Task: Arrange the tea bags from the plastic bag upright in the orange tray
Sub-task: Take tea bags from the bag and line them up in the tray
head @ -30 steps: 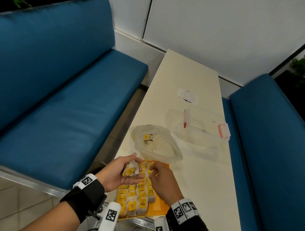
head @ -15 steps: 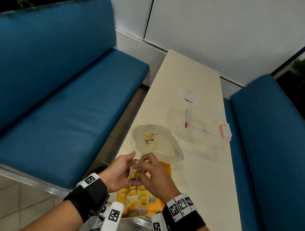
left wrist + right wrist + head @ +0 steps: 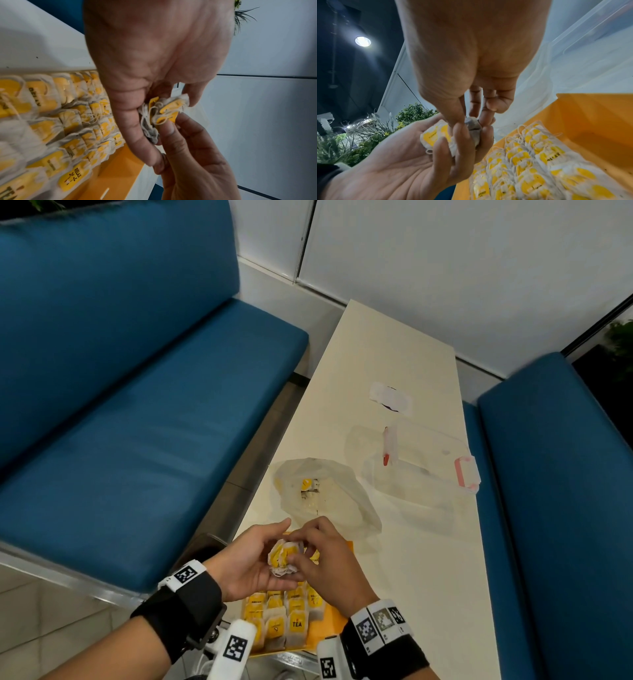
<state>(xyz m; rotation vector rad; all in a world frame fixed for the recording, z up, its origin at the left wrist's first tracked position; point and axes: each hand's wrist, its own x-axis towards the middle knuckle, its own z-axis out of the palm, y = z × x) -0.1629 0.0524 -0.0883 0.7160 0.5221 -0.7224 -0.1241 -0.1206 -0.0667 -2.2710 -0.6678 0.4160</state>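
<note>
Left hand cups a tea bag clump; right hand grip pinches one bag from it. Next, judged: separate it and stand it upright in the orange tray rows.

We cannot count the tea bags bunched between the hands above the orange tray; fingers cover most of them. Both hands hide the tray's far half, and wrist gear cuts off its near edge. Inside the plastic bag beyond the tray, the contents blur through the film, so we cannot tell their number.
</note>
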